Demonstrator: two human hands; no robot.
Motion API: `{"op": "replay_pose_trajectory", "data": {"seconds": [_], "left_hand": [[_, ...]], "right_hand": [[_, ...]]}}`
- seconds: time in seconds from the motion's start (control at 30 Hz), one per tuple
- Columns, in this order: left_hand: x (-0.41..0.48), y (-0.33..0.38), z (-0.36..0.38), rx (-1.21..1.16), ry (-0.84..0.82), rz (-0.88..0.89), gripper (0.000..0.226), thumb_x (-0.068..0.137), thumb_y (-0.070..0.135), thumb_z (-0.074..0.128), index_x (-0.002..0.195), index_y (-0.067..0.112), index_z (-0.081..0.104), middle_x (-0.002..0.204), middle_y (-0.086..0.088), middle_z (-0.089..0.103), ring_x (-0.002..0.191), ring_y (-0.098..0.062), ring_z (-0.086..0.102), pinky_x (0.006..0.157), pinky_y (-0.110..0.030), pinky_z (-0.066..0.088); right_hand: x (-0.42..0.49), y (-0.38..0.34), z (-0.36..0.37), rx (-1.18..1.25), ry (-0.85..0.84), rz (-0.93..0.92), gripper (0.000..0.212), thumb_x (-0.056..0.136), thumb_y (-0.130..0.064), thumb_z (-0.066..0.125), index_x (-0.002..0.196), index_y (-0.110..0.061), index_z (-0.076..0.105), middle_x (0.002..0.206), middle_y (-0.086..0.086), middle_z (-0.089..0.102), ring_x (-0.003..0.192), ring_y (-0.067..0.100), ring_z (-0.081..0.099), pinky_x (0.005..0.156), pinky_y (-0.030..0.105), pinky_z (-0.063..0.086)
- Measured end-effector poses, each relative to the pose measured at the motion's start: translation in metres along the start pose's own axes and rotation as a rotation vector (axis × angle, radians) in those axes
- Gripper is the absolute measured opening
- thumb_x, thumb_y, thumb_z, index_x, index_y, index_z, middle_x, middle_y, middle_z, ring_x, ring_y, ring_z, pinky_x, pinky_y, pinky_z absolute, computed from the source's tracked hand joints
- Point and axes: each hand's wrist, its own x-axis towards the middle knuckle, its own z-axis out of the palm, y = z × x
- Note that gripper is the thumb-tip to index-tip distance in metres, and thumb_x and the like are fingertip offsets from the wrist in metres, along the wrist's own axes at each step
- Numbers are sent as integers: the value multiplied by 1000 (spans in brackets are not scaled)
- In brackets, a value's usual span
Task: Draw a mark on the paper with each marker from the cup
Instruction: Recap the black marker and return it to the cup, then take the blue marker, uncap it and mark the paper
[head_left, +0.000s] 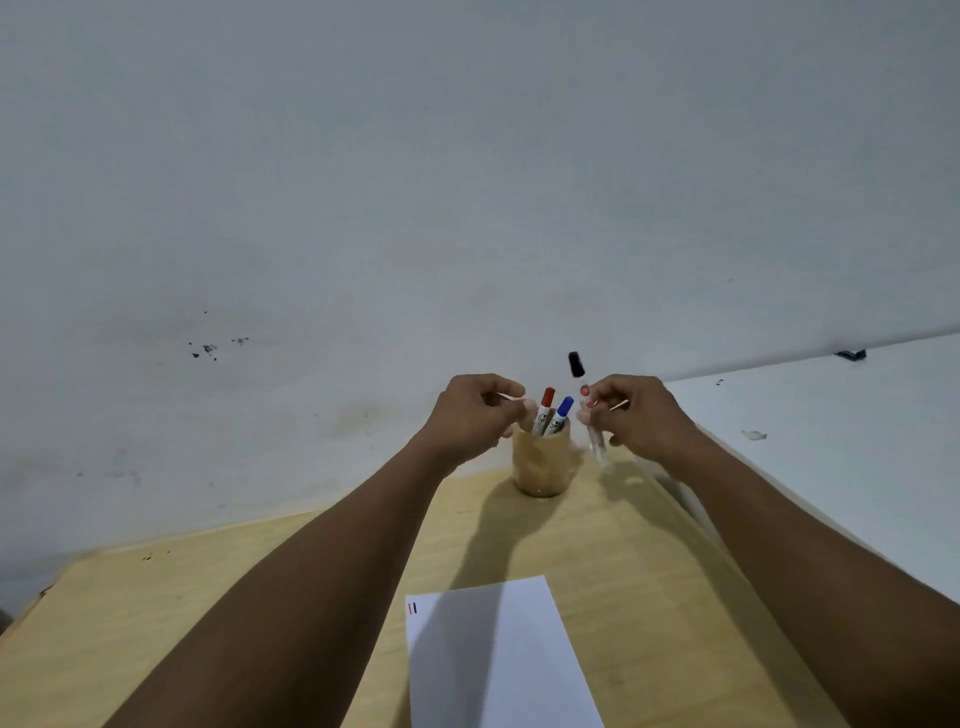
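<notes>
A tan cup stands at the far end of the wooden table. A red-capped marker and a blue-capped marker stick out of it. My right hand grips a black-capped marker upright, just right of the cup, cap on top. My left hand is curled beside the cup's left rim, near the red marker; whether it touches anything I cannot tell. White paper lies near me with a short red mark and a short black mark at its top left corner.
A pale wall rises right behind the table. A white surface adjoins the table on the right, with a small dark object at its far edge. My forearms cast shadows over the paper.
</notes>
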Motion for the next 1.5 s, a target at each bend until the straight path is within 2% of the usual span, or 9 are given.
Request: {"op": "replay_pose_trajectory", "data": {"seconds": [0.1,0.23,0.47,0.6,0.83,1.03,1.23,1.37,1.5], "left_hand": [[25,-5,13,302,13,86,38,90,27,74,126,15,71,112,-2,74,94,-15,66,79,-24,48],[55,-9,44,495,-27,147,43,90,28,72,133,21,66,123,1,68,108,-17,61,90,-31,50],[87,-18,75,708,-35,203,25,92,31,65,115,29,75,101,4,68,102,-21,65,79,-34,53],[88,-23,66,670,1,179,16,88,29,67,101,27,76,85,10,69,91,-20,69,79,-38,59],[77,-32,35,588,83,192,16,86,34,76,94,21,77,88,4,77,84,-18,70,74,-34,57],[60,-16,10,454,183,228,19,86,36,77,87,17,75,78,5,77,64,-7,62,63,-27,48],[31,20,-30,236,293,204,22,88,34,76,85,13,74,76,-1,78,70,-20,75,66,-30,59],[-6,34,-66,1,277,130,23,92,33,73,88,10,73,78,-4,76,63,-14,71,59,-25,53],[-50,19,-101,-132,270,6,25,95,34,70,89,10,72,81,-6,76,68,-19,71,63,-28,54]], "right_hand": [[24,6,-13,64,148,43,17,82,-11,80,95,-7,71,92,15,74,85,42,73,78,49,63],[50,14,-15,82,226,68,21,81,-14,77,99,-7,71,86,5,74,85,36,76,81,56,60],[68,31,-10,166,235,72,12,82,-12,71,89,-21,66,83,5,74,89,36,76,81,54,61],[66,31,1,196,207,50,12,82,-15,72,85,-23,65,82,5,74,87,31,77,74,46,60],[56,25,31,23,75,23,14,84,-16,74,98,-16,73,88,6,76,87,24,71,78,32,51],[44,7,36,-18,39,45,22,86,-19,73,108,-14,74,80,-8,73,91,13,70,76,17,48],[19,-35,42,-25,93,-65,21,86,-17,69,105,-19,76,103,-1,76,96,21,72,91,37,57],[-12,-69,56,79,-194,-90,22,88,-31,72,107,-19,74,91,-6,71,75,8,63,70,27,49],[-43,-92,75,203,-441,-59,26,93,-26,69,116,-14,69,96,8,82,91,18,78,79,33,52]]}}
